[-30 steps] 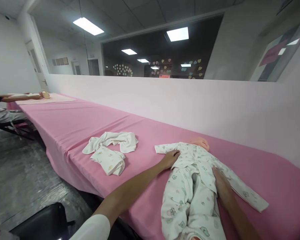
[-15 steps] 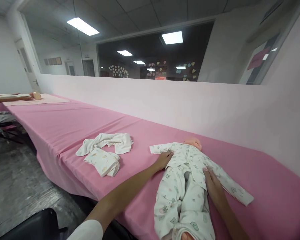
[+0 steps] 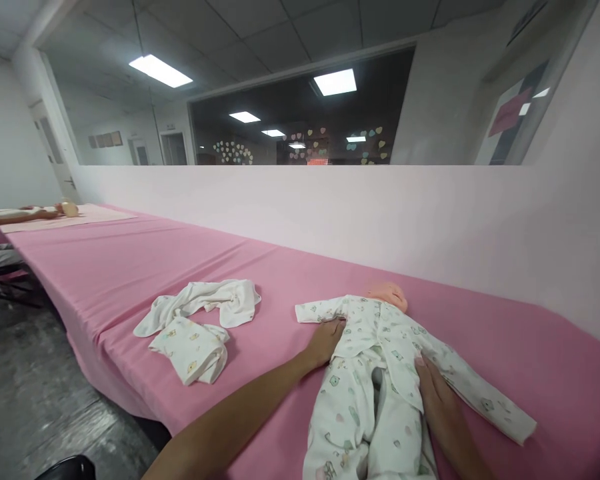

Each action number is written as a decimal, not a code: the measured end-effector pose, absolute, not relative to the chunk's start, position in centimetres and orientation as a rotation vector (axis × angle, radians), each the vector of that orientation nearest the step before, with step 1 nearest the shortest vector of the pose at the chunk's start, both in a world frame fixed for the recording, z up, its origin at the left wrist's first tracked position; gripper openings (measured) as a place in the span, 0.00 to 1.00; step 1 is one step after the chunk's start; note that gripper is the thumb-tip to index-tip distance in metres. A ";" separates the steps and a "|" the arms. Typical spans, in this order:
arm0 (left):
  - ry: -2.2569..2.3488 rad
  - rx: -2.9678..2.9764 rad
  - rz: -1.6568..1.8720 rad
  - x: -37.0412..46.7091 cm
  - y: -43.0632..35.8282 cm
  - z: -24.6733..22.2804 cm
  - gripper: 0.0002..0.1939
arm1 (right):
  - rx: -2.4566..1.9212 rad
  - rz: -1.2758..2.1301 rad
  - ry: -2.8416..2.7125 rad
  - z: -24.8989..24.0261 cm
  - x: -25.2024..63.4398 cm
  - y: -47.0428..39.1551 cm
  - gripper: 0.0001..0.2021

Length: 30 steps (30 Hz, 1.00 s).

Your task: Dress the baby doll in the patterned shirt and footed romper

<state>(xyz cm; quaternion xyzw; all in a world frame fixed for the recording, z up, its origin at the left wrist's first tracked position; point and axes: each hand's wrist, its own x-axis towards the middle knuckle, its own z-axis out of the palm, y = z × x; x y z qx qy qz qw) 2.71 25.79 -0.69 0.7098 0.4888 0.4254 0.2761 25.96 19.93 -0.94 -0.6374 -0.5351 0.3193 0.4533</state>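
Your left hand [image 3: 325, 340] and right hand [image 3: 437, 400] lie flat, fingers open, on the dressed doll [image 3: 375, 373]. It lies near the worktop's [image 3: 130, 267] front edge.

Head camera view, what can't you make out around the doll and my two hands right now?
- Doll: its feet are cut off by the bottom edge of the head view.
- Right hand: the wrist runs out at the bottom edge.
- Left hand: whether its fingers pinch the doll's printed suit or just rest flat is unclear.
- Loose baby clothes: crumpled, so the number of pieces is unclear.
- Far doll: too small for detail.
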 end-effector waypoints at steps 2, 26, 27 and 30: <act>1.300 1.910 1.160 2.8 25.8 -0.8 0.26 | -1.587 0.784 -1.327 -1.2 26.2 20.1 0.36; 1.737 2.012 0.666 12.3 32.8 8.0 0.09 | -1.445 0.976 -1.313 -2.8 27.0 20.2 0.40; 1.737 2.006 0.660 12.3 32.9 7.8 0.09 | -1.456 0.945 -1.316 -2.9 27.0 20.0 0.39; 1.736 1.975 0.671 12.1 33.0 7.4 0.09 | -1.434 0.800 -1.382 -3.6 27.0 19.2 0.35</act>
